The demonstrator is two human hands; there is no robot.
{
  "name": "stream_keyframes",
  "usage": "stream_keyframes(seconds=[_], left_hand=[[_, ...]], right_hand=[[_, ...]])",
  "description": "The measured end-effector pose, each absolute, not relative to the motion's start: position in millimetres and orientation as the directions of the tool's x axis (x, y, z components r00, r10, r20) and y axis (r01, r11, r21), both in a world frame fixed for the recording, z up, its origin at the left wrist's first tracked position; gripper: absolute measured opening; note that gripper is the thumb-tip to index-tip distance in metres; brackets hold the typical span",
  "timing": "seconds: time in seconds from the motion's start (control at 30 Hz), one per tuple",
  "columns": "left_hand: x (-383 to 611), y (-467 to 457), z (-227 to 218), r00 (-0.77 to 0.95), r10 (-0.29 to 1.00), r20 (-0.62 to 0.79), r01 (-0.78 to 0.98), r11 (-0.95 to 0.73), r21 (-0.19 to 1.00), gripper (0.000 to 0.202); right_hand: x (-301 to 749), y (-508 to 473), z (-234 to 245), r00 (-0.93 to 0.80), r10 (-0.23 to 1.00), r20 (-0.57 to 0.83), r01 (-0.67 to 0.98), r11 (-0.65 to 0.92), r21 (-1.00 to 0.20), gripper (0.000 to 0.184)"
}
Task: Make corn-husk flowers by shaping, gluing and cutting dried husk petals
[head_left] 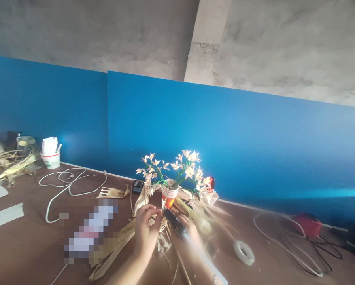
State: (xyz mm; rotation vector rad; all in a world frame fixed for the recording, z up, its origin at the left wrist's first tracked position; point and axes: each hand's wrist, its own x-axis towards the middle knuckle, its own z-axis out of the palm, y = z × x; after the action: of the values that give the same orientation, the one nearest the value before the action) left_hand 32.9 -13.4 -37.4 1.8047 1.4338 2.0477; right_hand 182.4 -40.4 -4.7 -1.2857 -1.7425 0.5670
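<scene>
In the head view, my left hand (146,227) is closed, its thumb and fingertips pinching a small pale husk flower (163,203). My right hand (189,233) is wrapped around a black glue gun (175,222), whose tip meets the piece at my left fingertips. Just beyond both hands stands a red and white paper cup (169,196), holding green-stemmed pale husk flowers (189,171). Dry corn husks (115,249) lie around the cup and under my hands.
A white cable (73,186) curls on the brown table near a white tub (51,159). More husks (13,168) lie far left. To the right are a tape roll (244,252), cords and a red object (307,225). A blue partition (225,134) borders the back.
</scene>
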Motion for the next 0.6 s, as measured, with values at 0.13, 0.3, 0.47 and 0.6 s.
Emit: stream_keyframes(seconds=[0.13, 0.3, 0.47, 0.6], left_hand=[[33.1, -13.3, -38.3, -0.309, 0.599, 0.739, 0.504, -0.556, 0.662, 0.01], [33.2, -13.5, -38.6, -0.319, 0.599, 0.734, 0.501, -0.55, 0.668, 0.013], [32.9, -13.9, -38.1, -0.323, 0.61, 0.724, 0.499, -0.54, 0.678, 0.014], [32.9, -13.8, -37.9, -0.331, 0.6, 0.729, 0.499, -0.544, 0.675, 0.014]], right_hand=[[182.5, -38.6, -6.5, -0.079, 0.919, 0.387, 0.544, 0.365, -0.756, 0.006], [182.4, -39.3, -3.3, -0.088, 0.925, 0.371, 0.541, 0.357, -0.761, 0.006], [182.9, -40.6, -1.5, -0.089, 0.931, 0.355, 0.543, 0.345, -0.766, 0.009], [183.0, -40.4, -3.8, -0.08, 0.93, 0.36, 0.544, 0.343, -0.766, 0.009]])
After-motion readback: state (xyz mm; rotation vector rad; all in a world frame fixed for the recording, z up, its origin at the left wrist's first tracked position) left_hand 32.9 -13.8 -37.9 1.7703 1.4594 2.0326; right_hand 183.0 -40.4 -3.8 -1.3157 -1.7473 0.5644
